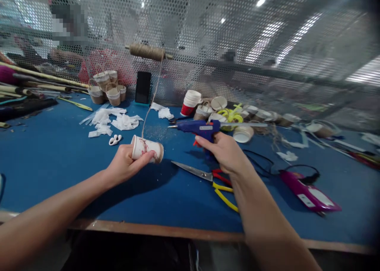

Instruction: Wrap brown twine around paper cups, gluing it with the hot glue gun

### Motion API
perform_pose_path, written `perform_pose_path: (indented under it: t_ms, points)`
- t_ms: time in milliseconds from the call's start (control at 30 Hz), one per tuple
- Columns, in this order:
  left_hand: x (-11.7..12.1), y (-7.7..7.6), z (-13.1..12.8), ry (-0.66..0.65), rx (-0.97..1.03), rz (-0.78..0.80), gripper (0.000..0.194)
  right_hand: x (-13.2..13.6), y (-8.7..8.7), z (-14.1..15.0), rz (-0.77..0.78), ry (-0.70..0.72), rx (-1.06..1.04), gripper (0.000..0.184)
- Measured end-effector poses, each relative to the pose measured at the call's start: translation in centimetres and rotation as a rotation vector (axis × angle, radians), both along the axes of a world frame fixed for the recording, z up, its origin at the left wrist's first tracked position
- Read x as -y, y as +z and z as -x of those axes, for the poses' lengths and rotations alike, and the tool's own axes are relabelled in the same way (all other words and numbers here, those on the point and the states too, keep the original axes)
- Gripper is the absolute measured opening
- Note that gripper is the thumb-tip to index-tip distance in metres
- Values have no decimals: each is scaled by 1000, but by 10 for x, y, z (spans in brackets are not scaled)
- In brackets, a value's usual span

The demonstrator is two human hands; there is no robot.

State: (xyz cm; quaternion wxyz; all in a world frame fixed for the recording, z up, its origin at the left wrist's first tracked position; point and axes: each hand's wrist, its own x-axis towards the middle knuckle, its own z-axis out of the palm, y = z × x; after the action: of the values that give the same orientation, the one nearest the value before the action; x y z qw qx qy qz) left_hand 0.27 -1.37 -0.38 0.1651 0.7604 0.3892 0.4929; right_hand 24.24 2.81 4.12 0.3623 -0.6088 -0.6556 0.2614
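My left hand point(127, 164) is closed round a white paper cup point(145, 147) with a reddish printed pattern, tipped on its side. Twine is wound at the cup's right end, and a strand point(152, 101) rises from the cup to a twine spool point(147, 52). A blue glue gun point(198, 128) with a clear glue stick in its rear is gripped in my right hand point(227, 150). Its nozzle points left, above and to the right of the cup, apart from it. Scissors point(202, 174) with red and yellow handles lie below the glue gun, partly behind my right wrist.
Twine-wrapped cups point(113, 93) stand at the back left beside a dark phone point(143, 88). Crumpled white tissue point(126, 121) lies before them. Stacked cups point(191, 101) are at the back. A purple power strip point(308, 192) with a black cable sits at right. Perforated metal mesh point(190, 33) bounds the blue table.
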Motion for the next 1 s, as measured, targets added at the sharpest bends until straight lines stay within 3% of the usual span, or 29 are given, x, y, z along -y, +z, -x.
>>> perform_pose_path:
  t_ms: [33, 233, 333, 433, 500, 600, 633, 700, 900, 1000]
  points:
    - [0, 0, 0, -1, 7, 21, 33, -8, -3, -2, 31, -48, 116, 27]
    - [-1, -5, 3, -12, -3, 73, 32, -37, -23, -7, 153, -97, 256, 29]
    - [-1, -6, 4, -31, -18, 74, 32, -41, -26, -9, 126, -122, 324, 29]
    - [2, -4, 3, -47, -39, 28, 36, -33, -17, 2, 32, -81, 356, 22]
    - [3, -4, 1, -74, -60, 18, 36, -22, -6, 20, -12, 39, 339, 23]
    - [5, -4, 0, -118, -84, 20, 34, -1, 8, 57, -4, 352, 256, 23]
    - [5, -4, 0, -130, -87, 22, 34, 5, 11, 68, 4, 534, 146, 24]
    - [5, -5, 0, -145, -76, 57, 34, 14, 13, 84, -46, 664, -32, 21]
    - [5, -1, -1, -218, 168, 456, 28, 21, 16, 78, -51, 487, -277, 17]
    - [8, 4, -2, -221, 274, 570, 29, 19, 18, 68, -47, 431, -342, 19]
